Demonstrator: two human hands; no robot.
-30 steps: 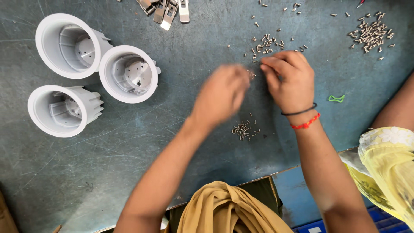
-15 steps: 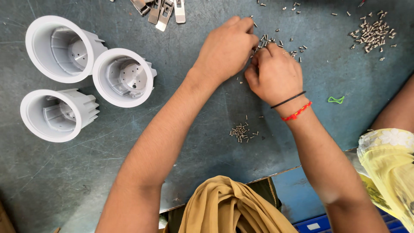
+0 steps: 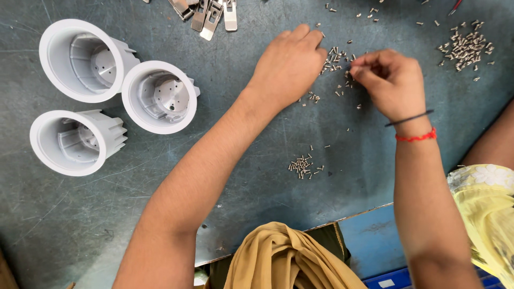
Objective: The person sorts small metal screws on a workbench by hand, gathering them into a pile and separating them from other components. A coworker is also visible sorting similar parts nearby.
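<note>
Steel screws lie scattered near the far edge of the grey worktop, and both our hands are over them. Our left hand rests palm down on the pile's left side, fingers curled together; we cannot tell whether it holds any. Our right hand hovers just beside the pile with thumb and forefinger pinched together, seemingly on a single screw, though the piece itself is too small to make out.

We judge this to be the picking step: gathering screws one at a time. The next move would call for a fine pinch and a steady lift, since the pieces are tiny and slip easily.

More screws sit in a heap by the far right corner, and a small cluster lies nearer to us, well apart from the hands. Metal clips lie at the far edge.

Three white housings stand open-mouth-up toward the left edge, two touching. Each shows only ribs and holes inside; no screws or clips lie in them.
</note>
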